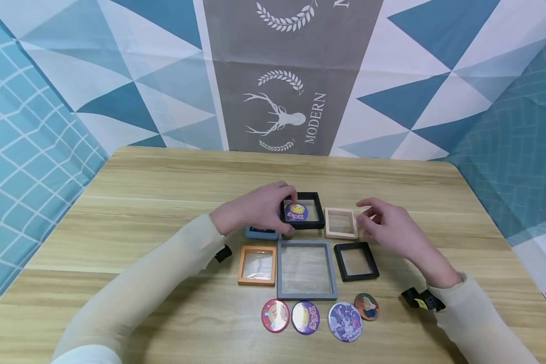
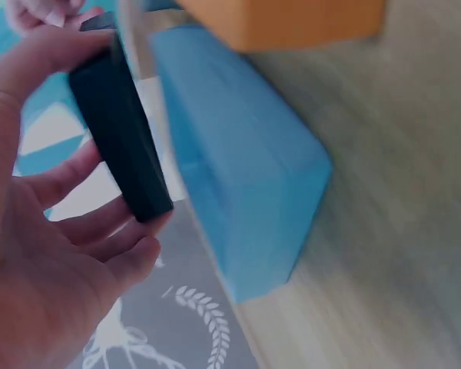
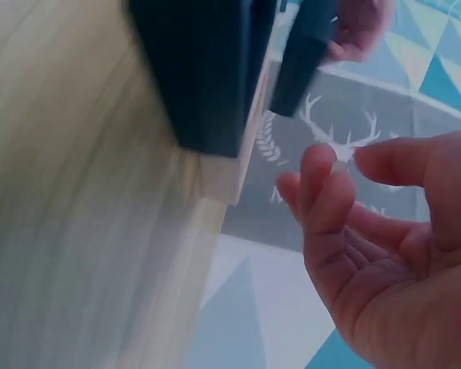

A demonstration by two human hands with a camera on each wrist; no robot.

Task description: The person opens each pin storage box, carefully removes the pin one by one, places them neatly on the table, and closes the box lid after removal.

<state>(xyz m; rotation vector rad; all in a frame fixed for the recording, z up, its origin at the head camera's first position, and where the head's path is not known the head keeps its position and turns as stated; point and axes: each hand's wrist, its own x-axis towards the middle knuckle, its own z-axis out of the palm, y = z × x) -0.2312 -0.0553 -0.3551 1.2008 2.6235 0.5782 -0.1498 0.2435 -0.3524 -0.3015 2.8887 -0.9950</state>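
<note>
My left hand grips a black square frame by its left side, thumb at one edge and fingers at the other. Inside its clear window sits a round purple-and-yellow badge. The left wrist view shows the black frame edge-on, raised above the table. My right hand hovers just right of a beige square frame; its fingers are loosely bent and hold nothing. A gap shows between thumb and fingertips of the right hand in the right wrist view.
Below the hands lie an orange frame, a large grey frame and a smaller black frame. A blue frame is partly hidden under my left hand. Several round badges line the near side of the wooden table.
</note>
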